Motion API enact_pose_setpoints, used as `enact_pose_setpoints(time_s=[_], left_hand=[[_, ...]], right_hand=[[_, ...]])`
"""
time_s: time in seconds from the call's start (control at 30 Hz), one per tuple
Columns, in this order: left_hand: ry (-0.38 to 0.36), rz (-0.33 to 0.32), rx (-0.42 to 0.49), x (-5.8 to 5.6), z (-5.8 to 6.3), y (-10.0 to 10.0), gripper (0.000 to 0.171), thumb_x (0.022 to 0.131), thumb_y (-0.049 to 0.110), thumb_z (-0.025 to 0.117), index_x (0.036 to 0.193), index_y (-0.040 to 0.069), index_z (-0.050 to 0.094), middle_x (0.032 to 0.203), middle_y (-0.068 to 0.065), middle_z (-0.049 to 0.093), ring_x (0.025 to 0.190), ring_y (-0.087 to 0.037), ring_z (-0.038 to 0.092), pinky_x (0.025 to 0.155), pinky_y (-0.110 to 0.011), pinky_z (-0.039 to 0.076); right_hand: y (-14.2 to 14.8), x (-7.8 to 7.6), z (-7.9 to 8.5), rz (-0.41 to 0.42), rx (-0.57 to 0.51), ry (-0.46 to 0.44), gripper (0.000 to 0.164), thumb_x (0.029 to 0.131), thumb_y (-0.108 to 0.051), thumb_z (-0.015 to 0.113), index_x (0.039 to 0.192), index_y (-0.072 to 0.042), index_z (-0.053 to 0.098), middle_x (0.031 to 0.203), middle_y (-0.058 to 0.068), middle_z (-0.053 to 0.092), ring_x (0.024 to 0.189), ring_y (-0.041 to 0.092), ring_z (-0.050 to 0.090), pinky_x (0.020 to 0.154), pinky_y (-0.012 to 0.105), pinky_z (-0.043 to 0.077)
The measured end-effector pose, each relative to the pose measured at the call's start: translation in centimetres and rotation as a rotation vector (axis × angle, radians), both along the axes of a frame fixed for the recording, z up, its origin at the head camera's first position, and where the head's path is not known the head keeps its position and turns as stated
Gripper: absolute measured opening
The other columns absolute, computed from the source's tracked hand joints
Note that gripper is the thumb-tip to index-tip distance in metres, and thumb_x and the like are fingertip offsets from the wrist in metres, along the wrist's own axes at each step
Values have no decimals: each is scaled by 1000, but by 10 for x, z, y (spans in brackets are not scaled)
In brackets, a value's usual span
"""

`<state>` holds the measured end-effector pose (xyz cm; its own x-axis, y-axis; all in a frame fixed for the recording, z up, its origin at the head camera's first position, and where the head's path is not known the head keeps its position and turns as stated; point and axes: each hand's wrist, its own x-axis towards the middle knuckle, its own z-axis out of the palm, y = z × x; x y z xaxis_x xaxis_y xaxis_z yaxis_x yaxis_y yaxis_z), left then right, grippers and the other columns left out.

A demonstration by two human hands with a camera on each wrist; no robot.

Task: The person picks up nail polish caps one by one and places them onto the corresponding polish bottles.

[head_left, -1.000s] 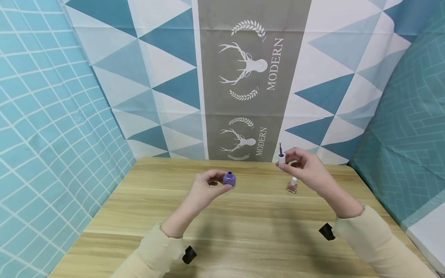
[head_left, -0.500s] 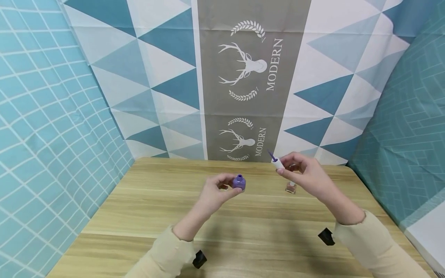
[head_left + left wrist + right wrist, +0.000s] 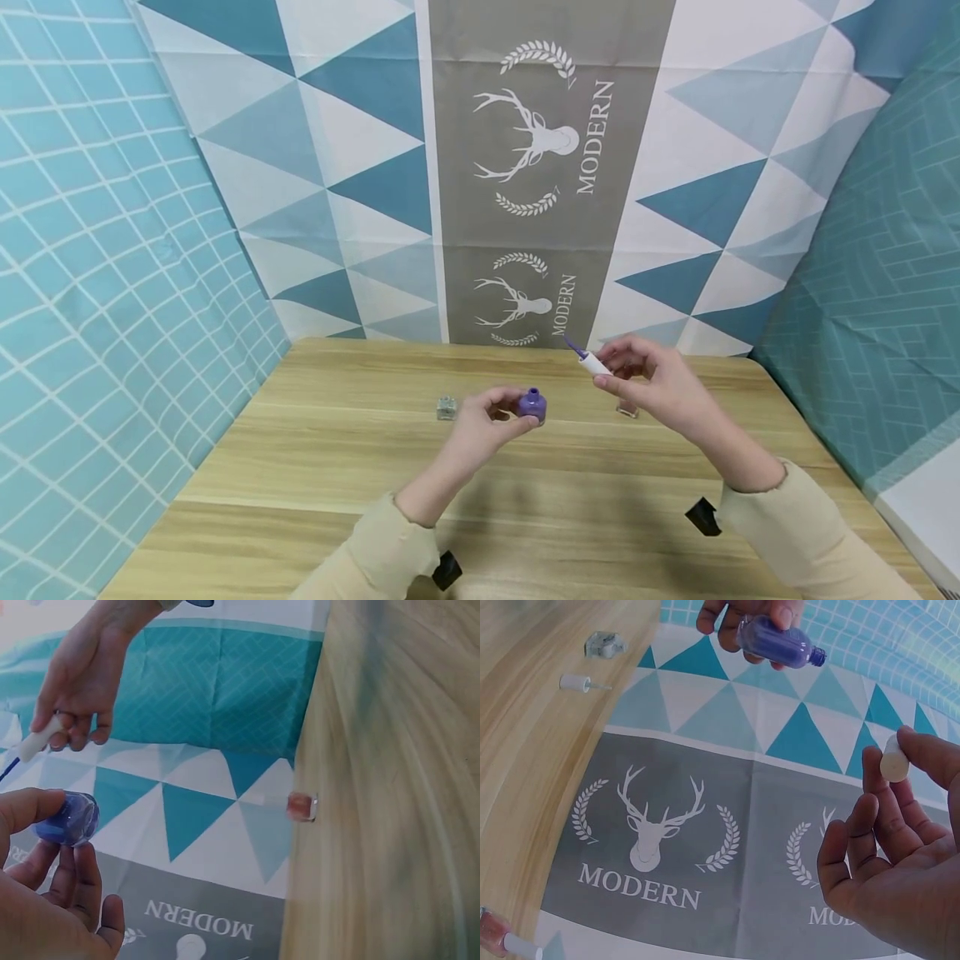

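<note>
My left hand [image 3: 487, 429] pinches an uncapped nail polish bottle [image 3: 532, 407] of purple polish between thumb and fingers, above the table. The bottle's neck points up in the head view. To the right, my right hand [image 3: 660, 379] pinches a white nail polish cap [image 3: 595, 364]. Its purple-coated brush [image 3: 574, 347] points up and to the left, apart from the bottle. In the right wrist view the cap [image 3: 894, 760] shows end-on and the brush is hidden. A pinkish-brown polish bottle [image 3: 301, 806] stands behind my right hand, partly covered in the head view.
A clear glass bottle [image 3: 446, 407] without a cap stands on the wooden table [image 3: 330, 467], left of my left hand. Near it lies a white cap with a thin brush [image 3: 575, 682]. Patterned cloth [image 3: 510, 167] hangs behind the table.
My left hand has moved right with the purple bottle, uncovering the clear bottle. My right hand has lowered slightly and tilted the brush leftward, hiding more of the pinkish-brown bottle.
</note>
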<state>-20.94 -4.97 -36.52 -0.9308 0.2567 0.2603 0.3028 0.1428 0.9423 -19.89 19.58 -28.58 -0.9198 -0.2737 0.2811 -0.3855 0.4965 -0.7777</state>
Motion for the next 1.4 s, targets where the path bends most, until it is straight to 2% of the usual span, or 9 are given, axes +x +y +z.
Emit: enact_pose_setpoints(time_s=[0.13,0.37,0.43,0.53,0.63,0.7,0.87,1.03,1.4], left_hand=[[13,18,-9,3,1,5,30,77,8,76,105,2,68,98,-12,68,88,-16,59,78,-30,48],[25,33,-46,19,22,10,27,77,0,73,102,-6,66,95,-20,68,90,-29,61,78,-35,47],[24,33,-46,17,19,11,27,77,0,73,102,-6,66,95,-19,68,90,-30,61,80,-41,48],[31,36,-45,10,7,12,28,76,3,75,103,-3,67,96,-16,69,90,-26,61,81,-45,47],[31,38,-50,3,-5,14,30,76,7,77,104,1,68,97,-12,69,90,-20,61,81,-41,48],[32,34,-55,1,-9,14,30,76,11,78,104,3,69,97,-10,70,89,-16,61,80,-36,48],[27,9,-54,1,-9,14,30,76,14,78,104,7,69,95,-7,70,89,-14,60,80,-30,46],[22,-7,-56,4,-8,14,31,77,14,77,105,9,69,95,-4,70,89,-13,59,80,-30,46],[42,-12,-80,3,-11,15,30,76,16,78,104,10,70,94,-4,70,89,-14,59,80,-32,45]], right_hand=[[0,0,1,-2,-8,11,29,84,-20,72,105,-5,57,90,13,61,72,23,58,51,32,52],[2,0,2,-12,31,59,26,86,-22,70,104,-8,59,90,10,63,74,19,61,56,29,51],[2,0,2,-11,40,63,26,86,-23,70,104,-8,59,90,9,64,74,19,61,57,29,51],[2,-1,2,-16,61,73,25,86,-24,70,103,-9,60,89,8,64,74,20,60,59,28,50],[2,-2,3,-17,85,96,23,85,-24,70,102,-10,62,87,6,64,75,19,60,63,27,49],[3,-2,3,-14,98,110,22,86,-23,70,102,-10,62,85,5,64,74,19,59,63,26,49],[3,-1,5,-12,126,139,20,85,-23,70,100,-12,63,83,4,62,73,18,58,62,26,48],[4,0,6,-10,133,152,19,85,-23,71,100,-12,64,83,3,62,75,19,57,64,26,48],[3,3,5,68,63,96,17,86,-17,69,101,-10,64,79,7,61,65,17,58,51,29,51]])
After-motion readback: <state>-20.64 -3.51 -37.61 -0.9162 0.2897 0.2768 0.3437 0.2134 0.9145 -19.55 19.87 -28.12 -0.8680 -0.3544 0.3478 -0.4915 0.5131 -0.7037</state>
